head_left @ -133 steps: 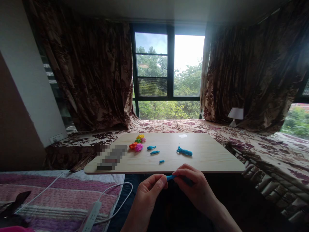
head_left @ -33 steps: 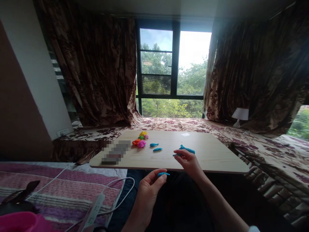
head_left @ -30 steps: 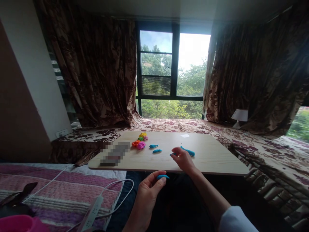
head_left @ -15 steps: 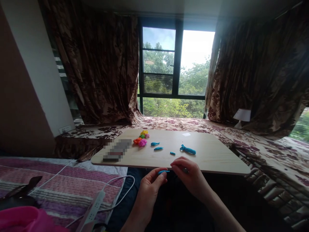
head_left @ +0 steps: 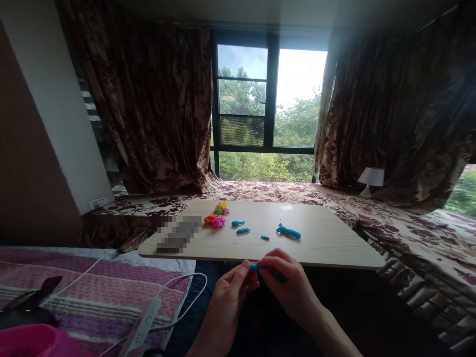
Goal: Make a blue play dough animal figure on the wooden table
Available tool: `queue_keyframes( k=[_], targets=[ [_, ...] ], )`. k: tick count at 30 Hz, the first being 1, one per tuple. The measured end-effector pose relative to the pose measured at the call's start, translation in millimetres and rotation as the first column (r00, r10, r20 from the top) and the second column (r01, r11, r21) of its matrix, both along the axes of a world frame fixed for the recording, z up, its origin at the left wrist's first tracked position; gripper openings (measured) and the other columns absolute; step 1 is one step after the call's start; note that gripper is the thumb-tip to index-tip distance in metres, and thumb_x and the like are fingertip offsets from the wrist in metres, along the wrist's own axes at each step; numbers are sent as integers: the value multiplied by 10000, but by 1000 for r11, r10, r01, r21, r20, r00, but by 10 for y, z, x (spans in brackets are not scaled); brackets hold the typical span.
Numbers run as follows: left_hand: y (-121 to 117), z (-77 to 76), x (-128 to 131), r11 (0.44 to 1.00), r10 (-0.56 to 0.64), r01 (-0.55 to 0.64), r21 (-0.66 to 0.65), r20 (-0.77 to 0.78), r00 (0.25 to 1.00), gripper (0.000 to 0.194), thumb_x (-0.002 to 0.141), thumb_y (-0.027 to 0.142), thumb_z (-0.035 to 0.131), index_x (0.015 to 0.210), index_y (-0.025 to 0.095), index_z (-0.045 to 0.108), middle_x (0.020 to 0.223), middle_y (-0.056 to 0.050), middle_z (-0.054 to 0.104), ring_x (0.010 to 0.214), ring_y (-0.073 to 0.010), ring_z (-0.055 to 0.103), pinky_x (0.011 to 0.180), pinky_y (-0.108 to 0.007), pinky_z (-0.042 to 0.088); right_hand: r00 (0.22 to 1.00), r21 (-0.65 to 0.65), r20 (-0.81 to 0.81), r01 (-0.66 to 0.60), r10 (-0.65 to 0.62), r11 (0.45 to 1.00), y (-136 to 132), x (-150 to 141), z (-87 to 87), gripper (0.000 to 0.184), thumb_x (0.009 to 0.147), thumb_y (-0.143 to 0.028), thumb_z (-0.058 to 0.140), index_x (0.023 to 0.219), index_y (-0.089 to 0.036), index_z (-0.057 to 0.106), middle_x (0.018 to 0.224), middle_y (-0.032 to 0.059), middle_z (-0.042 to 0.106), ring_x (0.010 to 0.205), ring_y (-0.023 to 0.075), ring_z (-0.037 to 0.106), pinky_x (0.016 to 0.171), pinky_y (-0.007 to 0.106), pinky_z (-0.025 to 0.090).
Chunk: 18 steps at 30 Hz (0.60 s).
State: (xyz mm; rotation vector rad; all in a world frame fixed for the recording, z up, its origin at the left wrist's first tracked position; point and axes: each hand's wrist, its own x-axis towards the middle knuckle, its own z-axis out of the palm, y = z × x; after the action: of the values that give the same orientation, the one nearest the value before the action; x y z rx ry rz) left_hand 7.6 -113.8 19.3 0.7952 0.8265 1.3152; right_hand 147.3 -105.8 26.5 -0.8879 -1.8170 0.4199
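Observation:
Just off the near edge of the table, my left hand pinches a small piece of blue modelling clay. My right hand has its fingertips closed on the other end of that same piece. Beyond my hands, a thick blue clay roll with a knobbly left end lies on the table. A short blue clay piece is closer to me. Two tapered blue clay pieces rest farther left. Bright lumps of pink clay, orange, green and yellow sit bunched behind them.
The pale wooden table bears a blurred-out dark object at its left and a white scrap at the back. Left of me, a power strip with a white cable lies by the striped bedding. A lamp stands at back right.
My right hand has moved left and its fingertips now grip the blue clay's free end. My left hand's thumb has shifted up along the piece. The clay on the table stays put.

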Motion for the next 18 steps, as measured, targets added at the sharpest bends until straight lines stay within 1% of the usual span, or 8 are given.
queue_keyframes(
  k=[5,7,9,11,15,18],
  targets=[
    [-9,10,14,999,23,-22,37,-43,999,210,679,358,673,725,155,702,671,-31,629,688,-148,571,690,-266,488,996,17,-69,62,-60,998,-17,-40,-1,77,791,-125,565,791,-181,618,784,16,562,703,131,546,630,251,443],
    [-3,3,18,999,37,-36,40,-34,999,207,685,353,669,727,153,698,660,-25,620,691,-145,567,690,-262,483,996,15,-84,43,-41,999,-33,-48,6,86,800,-129,557,813,-179,625,795,19,566,712,132,551,635,251,446],
    [1,-3,20,999,46,-46,25,-12,999,206,695,354,662,721,151,692,641,-19,607,682,-140,561,682,-258,479,996,-3,-93,-5,5,1000,-53,-45,18,108,819,-138,538,835,-182,635,801,20,574,720,130,558,641,249,450],
    [-3,-2,22,999,33,-33,18,-2,999,214,706,359,651,708,148,685,646,-23,606,676,-138,553,675,-259,475,993,-27,-110,-38,35,999,-67,-35,32,111,823,-139,535,825,-185,636,790,15,575,715,127,558,640,246,451],
    [-32,27,26,998,-21,24,54,-40,999,236,734,367,616,676,145,671,661,-31,604,669,-138,534,677,-262,464,988,-49,-147,-49,41,998,-53,-19,54,69,772,-116,593,773,-183,609,792,3,566,700,121,541,633,245,445],
    [-51,54,30,996,-22,28,79,-77,997,235,748,367,598,685,152,670,632,-15,573,666,-139,523,678,-258,453,987,-46,-151,-64,56,997,-27,-21,58,117,766,-121,605,859,-190,618,829,7,570,715,123,542,641,249,448]
  ],
)
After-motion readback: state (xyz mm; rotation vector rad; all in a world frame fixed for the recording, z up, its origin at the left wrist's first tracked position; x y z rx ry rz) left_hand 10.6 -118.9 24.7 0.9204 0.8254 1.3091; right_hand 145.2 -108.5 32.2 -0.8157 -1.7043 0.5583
